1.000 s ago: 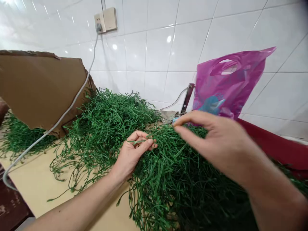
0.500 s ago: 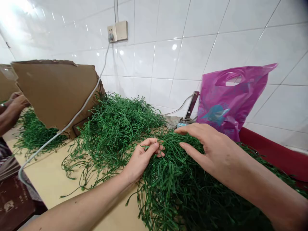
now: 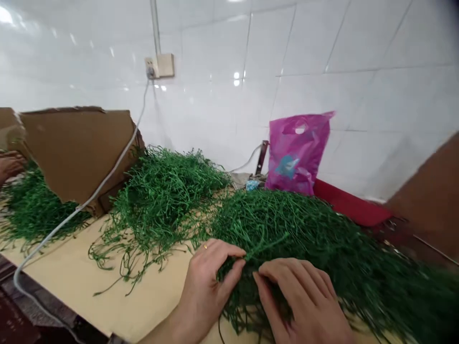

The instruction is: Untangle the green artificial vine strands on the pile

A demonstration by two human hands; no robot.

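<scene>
My left hand [image 3: 211,282], with a ring on one finger, pinches the end of a green artificial plant stem [image 3: 267,246] between thumb and forefinger. The stem points up and to the right. Close by on the right, my right hand [image 3: 304,298] is closed, its thumb and forefinger tips together; whatever they hold, if anything, is too small to make out. Both hands are at the near edge of a large heap of the same green stems [image 3: 287,215]. A second heap of stems [image 3: 172,186] lies further left on the pale tabletop [image 3: 143,306].
A cardboard sheet [image 3: 79,148] stands upright at left, a grey cable [image 3: 118,162] running past it from a wall socket [image 3: 150,69]. Beyond it, another person's hand [image 3: 10,165] is near more stems [image 3: 36,205]. A purple plastic bag [image 3: 297,157] stands against the tiled wall.
Both hands have come down and nearer to me. My right hand's thumb and fingers, apart before, are now together. A stem now stands out from my left hand's pinch. The view has shifted right.
</scene>
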